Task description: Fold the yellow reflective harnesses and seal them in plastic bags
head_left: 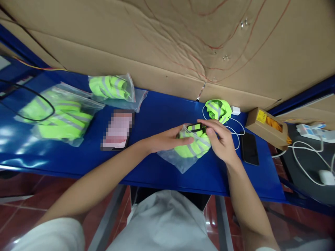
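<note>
Near the table's middle, a clear plastic bag [183,163] holds a folded yellow-green strap with grey reflective bands [192,148]. My left hand [172,138] grips the bag from the left, its thumb lying across the front. On the right, my right hand [220,137] pinches a black buckle-like part [195,127] at the top of the strap, at the bag's opening. My fingertips partly hide that part. Behind my right hand lies a loose coil of the same yellow-green strap [218,109].
Bagged yellow-green straps [65,118] and another bag [110,87] lie at the left, beside a blurred-out phone-like object [118,129]. At the right are a black phone [249,148], white cables and a cardboard box [267,128]. Cardboard [167,45] stands behind the blue table [159,108].
</note>
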`<state>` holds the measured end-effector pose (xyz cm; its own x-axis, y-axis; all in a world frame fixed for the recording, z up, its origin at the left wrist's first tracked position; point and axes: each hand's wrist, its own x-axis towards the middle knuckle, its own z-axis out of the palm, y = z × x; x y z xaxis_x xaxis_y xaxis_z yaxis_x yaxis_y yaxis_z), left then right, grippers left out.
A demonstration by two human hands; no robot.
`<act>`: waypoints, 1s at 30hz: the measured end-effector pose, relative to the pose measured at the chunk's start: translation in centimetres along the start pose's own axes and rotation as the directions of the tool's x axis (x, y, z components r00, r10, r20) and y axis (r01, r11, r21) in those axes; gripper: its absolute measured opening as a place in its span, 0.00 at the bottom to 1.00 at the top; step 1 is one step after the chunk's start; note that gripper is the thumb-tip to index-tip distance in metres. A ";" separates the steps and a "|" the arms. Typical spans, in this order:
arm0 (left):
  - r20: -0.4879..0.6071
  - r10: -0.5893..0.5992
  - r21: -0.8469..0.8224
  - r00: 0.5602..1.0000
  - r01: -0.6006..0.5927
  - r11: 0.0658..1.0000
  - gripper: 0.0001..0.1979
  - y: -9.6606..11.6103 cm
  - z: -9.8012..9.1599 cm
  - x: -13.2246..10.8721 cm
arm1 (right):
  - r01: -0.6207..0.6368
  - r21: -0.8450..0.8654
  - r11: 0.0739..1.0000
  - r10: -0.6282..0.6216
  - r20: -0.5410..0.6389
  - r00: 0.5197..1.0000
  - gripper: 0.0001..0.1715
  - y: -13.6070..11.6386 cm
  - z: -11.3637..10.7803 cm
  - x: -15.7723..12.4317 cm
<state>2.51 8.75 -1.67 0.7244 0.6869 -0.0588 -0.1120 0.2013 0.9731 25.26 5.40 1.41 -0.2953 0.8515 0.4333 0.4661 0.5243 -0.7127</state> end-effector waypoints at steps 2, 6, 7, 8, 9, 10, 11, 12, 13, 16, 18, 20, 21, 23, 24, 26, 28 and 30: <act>0.053 -0.062 -0.015 0.997 0.063 0.998 0.31 -0.2 -0.1 -0.1 | -0.038 -0.011 0.999 0.039 0.045 0.998 0.19 -0.2 -0.2 0.0; 0.099 -0.206 -0.084 0.973 0.215 0.973 0.31 -0.3 0.1 -0.5 | -0.094 0.081 0.992 0.082 0.135 0.987 0.13 -0.2 -0.6 0.1; 0.103 -0.227 -0.102 0.968 0.237 0.966 0.31 -0.3 0.1 -0.5 | -0.098 0.110 0.989 0.080 0.156 0.985 0.12 -0.1 -0.7 0.2; 0.109 -0.240 -0.115 0.965 0.252 0.961 0.31 -0.2 0.1 -0.6 | -0.096 0.133 0.987 0.071 0.177 0.982 0.11 0.1 -0.7 0.2; 0.120 -0.247 -0.120 0.962 0.261 0.958 0.30 -0.2 0.1 -0.5 | -0.090 0.149 0.985 0.059 0.198 0.978 0.11 0.2 -0.8 0.2; 0.130 -0.250 -0.122 0.960 0.265 0.956 0.30 -0.1 0.1 -0.5 | -0.080 0.158 0.984 0.044 0.219 0.975 0.10 0.4 -0.8 0.2; 0.138 -0.248 -0.122 0.959 0.265 0.957 0.29 0.0 0.1 -0.5 | -0.068 0.162 0.985 0.029 0.234 0.972 0.10 0.5 -0.8 0.2; 0.144 -0.243 -0.122 0.959 0.261 0.958 0.29 0.1 0.1 -0.5 | -0.057 0.161 0.985 0.015 0.247 0.969 0.10 0.6 -0.7 0.2; 0.145 -0.239 -0.117 0.960 0.256 0.959 0.29 0.1 0.2 -0.4 | -0.050 0.160 0.986 0.006 0.262 0.965 0.09 0.7 -0.6 0.2; 0.126 -0.241 -0.049 0.962 0.249 0.967 0.27 0.0 0.4 -0.4 | -0.067 0.167 0.984 0.013 0.308 0.951 0.09 0.8 0.1 0.1; 0.101 -0.223 0.011 0.969 0.224 0.975 0.27 -0.3 0.5 -0.3 | -0.119 0.184 0.976 0.062 0.291 0.955 0.10 0.9 0.8 0.0; 0.078 -0.192 0.039 0.978 0.190 0.981 0.28 -0.5 0.6 -0.2 | -0.215 0.226 0.950 0.163 0.229 0.960 0.15 1.0 1.6 0.0; 0.068 -0.183 0.043 0.981 0.180 0.983 0.28 -0.5 0.6 -0.2 | -0.279 0.255 0.926 0.225 0.220 0.949 0.19 1.0 2.1 -0.1; 0.050 -0.183 0.077 0.982 0.179 0.981 0.28 -0.6 0.7 -0.2 | -0.397 0.317 0.861 0.318 0.274 0.908 0.25 1.0 2.9 -0.1; 0.039 -0.187 0.101 0.982 0.183 0.978 0.28 -0.6 0.7 -0.2 | -0.440 0.327 0.836 0.339 0.323 0.884 0.27 1.0 3.2 -0.2; 0.009 -0.200 0.131 0.980 0.197 0.972 0.26 -0.5 0.9 -0.3 | -0.486 0.311 0.817 0.354 0.396 0.847 0.27 0.9 3.4 -0.2; -0.041 -0.222 0.106 0.974 0.225 0.969 0.24 -0.4 1.1 -0.3 | -0.514 0.311 0.799 0.361 0.436 0.824 0.27 0.8 3.0 -0.1; -0.124 -0.220 0.015 0.967 0.224 0.974 0.23 -0.3 1.2 -0.2 | -0.556 0.357 0.751 0.387 0.444 0.808 0.25 0.9 1.9 0.0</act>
<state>3.20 7.74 -1.67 0.6410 0.7069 -0.2991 0.0632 0.3397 0.9384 24.12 5.86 -0.26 -0.4280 0.8875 -0.1707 0.2168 -0.0825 -0.9727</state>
